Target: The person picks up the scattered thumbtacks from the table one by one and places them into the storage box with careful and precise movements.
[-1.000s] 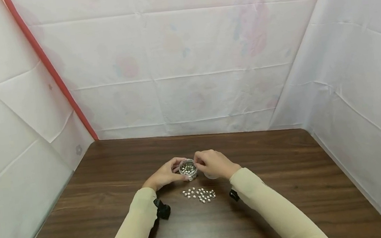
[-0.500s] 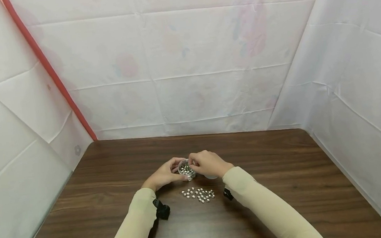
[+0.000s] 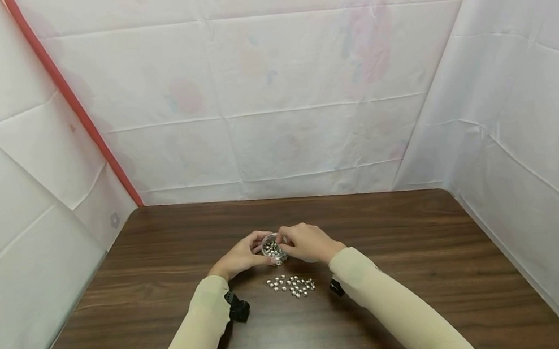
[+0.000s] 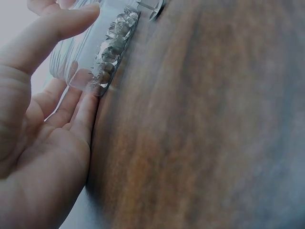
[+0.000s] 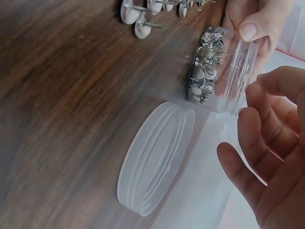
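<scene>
My left hand (image 3: 241,256) grips a clear round jar (image 3: 271,248) of silver thumbtacks, with fingers on the far side and thumb near the rim. The jar stands upright and uncapped on the table; a layer of thumbtacks (image 5: 204,71) fills its lower part. At the jar's mouth is my right hand (image 3: 309,241), thumb and index fingertips brought together, other fingers loosely bent. I cannot tell whether a thumbtack is between those fingertips. Beside the jar, under my right hand, lies the translucent screw lid (image 5: 155,160).
Several loose thumbtacks (image 3: 298,286) lie scattered on the brown wooden table (image 3: 172,322), on the near side of the jar. White cloth walls (image 3: 266,142) stand behind and at both sides, with a red strip (image 3: 72,99) along the back left corner.
My right hand has moved slightly left, from the jar's right edge to over its mouth. My left hand keeps its grip, and the loose thumbtacks look the same.
</scene>
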`<action>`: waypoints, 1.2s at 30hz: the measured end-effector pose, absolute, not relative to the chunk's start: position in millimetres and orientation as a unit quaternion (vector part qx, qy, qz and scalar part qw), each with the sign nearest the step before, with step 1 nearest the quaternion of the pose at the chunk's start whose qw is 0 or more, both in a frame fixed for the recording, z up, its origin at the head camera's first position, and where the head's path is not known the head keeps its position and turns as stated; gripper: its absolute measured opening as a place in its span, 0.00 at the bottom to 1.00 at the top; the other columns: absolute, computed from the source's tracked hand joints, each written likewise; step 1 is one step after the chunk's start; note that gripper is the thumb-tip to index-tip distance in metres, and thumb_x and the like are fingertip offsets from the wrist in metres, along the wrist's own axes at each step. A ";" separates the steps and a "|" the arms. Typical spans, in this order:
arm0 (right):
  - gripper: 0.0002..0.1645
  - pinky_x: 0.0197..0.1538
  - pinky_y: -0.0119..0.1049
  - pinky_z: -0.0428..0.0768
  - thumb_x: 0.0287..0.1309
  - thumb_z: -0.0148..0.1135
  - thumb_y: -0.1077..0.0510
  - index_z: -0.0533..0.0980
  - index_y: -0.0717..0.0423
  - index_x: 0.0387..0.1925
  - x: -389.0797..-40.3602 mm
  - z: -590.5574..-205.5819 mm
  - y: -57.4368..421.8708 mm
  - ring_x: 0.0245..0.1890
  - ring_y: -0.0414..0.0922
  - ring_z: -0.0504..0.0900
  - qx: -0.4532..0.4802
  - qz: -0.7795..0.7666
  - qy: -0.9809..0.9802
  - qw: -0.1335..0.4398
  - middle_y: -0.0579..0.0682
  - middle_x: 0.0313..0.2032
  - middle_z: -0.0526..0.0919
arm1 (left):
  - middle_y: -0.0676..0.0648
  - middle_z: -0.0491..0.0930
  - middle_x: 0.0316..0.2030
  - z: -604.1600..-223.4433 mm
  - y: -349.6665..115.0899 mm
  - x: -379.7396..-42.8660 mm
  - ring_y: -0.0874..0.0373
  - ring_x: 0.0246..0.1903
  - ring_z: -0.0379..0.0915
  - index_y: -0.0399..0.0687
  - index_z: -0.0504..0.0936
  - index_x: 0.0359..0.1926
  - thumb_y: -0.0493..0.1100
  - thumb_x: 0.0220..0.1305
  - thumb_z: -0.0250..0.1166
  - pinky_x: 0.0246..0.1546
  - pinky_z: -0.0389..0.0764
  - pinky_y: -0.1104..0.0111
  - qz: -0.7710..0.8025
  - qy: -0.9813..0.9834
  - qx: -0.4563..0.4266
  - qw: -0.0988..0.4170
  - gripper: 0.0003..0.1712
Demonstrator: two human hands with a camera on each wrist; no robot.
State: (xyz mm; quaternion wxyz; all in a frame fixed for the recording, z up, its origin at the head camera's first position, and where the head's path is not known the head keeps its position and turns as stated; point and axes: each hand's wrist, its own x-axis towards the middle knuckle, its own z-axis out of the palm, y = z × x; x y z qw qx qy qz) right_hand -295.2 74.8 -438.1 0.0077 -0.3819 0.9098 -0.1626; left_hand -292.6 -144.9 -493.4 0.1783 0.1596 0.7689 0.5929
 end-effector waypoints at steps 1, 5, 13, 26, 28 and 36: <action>0.09 0.18 0.28 0.70 0.64 0.54 0.50 0.76 0.45 0.43 -294.1 -438.2 75.8 0.16 0.33 0.69 -0.385 -0.164 0.908 -0.001 0.37 0.21 0.74 | 0.43 0.59 0.66 -493.4 -144.6 -292.4 0.48 0.65 0.51 0.55 0.66 0.62 0.41 0.48 0.74 0.67 0.56 0.49 0.593 0.769 0.160 0.178 0.40; 0.09 0.19 0.27 0.71 0.63 0.54 0.52 0.76 0.47 0.43 -288.1 -437.9 80.7 0.16 0.32 0.68 -0.395 -0.177 0.901 -0.036 0.36 0.21 0.74 | 0.43 0.58 0.67 -493.5 -143.9 -291.4 0.47 0.65 0.50 0.54 0.65 0.63 0.41 0.48 0.73 0.66 0.56 0.48 0.596 0.767 0.158 0.177 0.41; 0.11 0.21 0.27 0.73 0.63 0.53 0.53 0.74 0.49 0.46 -274.7 -437.3 92.8 0.18 0.30 0.70 -0.395 -0.178 0.900 -0.045 0.38 0.25 0.78 | 0.45 0.64 0.63 -493.9 -143.2 -290.5 0.49 0.65 0.51 0.56 0.67 0.62 0.42 0.47 0.74 0.65 0.61 0.50 0.600 0.766 0.150 0.178 0.40; 0.05 0.22 0.27 0.73 0.61 0.55 0.54 0.76 0.46 0.37 -260.6 -439.5 110.5 0.19 0.30 0.70 -0.404 -0.165 0.899 -0.043 0.35 0.22 0.75 | 0.45 0.70 0.58 -493.7 -143.8 -289.7 0.51 0.63 0.56 0.53 0.68 0.60 0.38 0.46 0.74 0.65 0.61 0.52 0.605 0.762 0.161 0.166 0.39; 0.04 0.23 0.27 0.74 0.60 0.56 0.54 0.76 0.45 0.36 -258.5 -440.8 114.3 0.20 0.30 0.70 -0.407 -0.162 0.898 -0.040 0.34 0.23 0.75 | 0.45 0.69 0.59 -494.5 -144.0 -289.7 0.51 0.63 0.55 0.53 0.68 0.61 0.39 0.46 0.74 0.65 0.60 0.52 0.602 0.764 0.160 0.165 0.40; 0.02 0.21 0.25 0.71 0.61 0.57 0.54 0.76 0.46 0.34 -250.4 -446.7 130.9 0.17 0.30 0.68 -0.420 -0.164 0.892 -0.010 0.34 0.20 0.74 | 0.44 0.70 0.58 -495.3 -143.3 -289.2 0.50 0.63 0.55 0.53 0.68 0.61 0.40 0.45 0.75 0.65 0.60 0.50 0.599 0.768 0.160 0.163 0.41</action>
